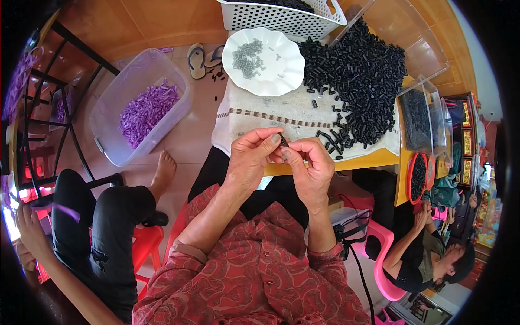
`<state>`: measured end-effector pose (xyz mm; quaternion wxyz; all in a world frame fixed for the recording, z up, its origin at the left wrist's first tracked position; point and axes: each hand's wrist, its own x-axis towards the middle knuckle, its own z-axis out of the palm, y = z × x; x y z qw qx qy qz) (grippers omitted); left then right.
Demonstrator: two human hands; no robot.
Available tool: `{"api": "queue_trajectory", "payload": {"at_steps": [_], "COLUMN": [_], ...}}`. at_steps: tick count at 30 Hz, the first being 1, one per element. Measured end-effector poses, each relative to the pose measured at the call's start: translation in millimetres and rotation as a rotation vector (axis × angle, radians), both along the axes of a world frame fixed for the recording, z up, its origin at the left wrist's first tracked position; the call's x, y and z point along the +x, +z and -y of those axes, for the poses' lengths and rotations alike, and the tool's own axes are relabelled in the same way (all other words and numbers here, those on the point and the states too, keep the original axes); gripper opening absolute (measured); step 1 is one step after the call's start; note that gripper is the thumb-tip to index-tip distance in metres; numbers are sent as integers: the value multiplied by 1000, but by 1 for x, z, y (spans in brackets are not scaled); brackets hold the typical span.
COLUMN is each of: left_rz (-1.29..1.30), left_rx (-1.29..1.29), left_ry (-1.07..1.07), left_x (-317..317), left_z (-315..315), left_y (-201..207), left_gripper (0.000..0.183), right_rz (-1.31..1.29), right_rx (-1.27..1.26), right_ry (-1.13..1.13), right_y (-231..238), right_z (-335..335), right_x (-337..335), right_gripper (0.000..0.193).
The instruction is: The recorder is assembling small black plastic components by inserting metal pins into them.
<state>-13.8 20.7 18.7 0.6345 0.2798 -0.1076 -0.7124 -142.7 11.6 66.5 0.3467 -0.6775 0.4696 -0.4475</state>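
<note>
I note left hand [250,157] and right hand [311,165] meeting at frame centre, above near edge of surface [374,158]. Both grips pinched together on small black part [283,140], held between fingertips. Black parts heap [357,81] at 1 o'clock on white cloth [260,116]. White scalloped plate [264,53] with grey pieces at 12. Clear bin [116,108] of purple pieces at 10, on floor.
</note>
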Motion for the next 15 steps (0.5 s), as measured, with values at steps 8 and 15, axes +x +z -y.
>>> {"api": "queue_trajectory", "payload": {"at_steps": [8, 15], "left_rz": [-26, 10], "left_rx": [-25, -57], "left_ry": [-6, 3], "left_x": [0, 0], "left_z": [0, -1], "left_y": [-2, -2], "left_gripper": [20, 19], "right_rz": [-66, -120], "right_rx": [-54, -101], "right_ry": [17, 83], "right_y": [6, 9], "right_z": [5, 15], "right_x": [-2, -6], "right_gripper": [11, 22]}}
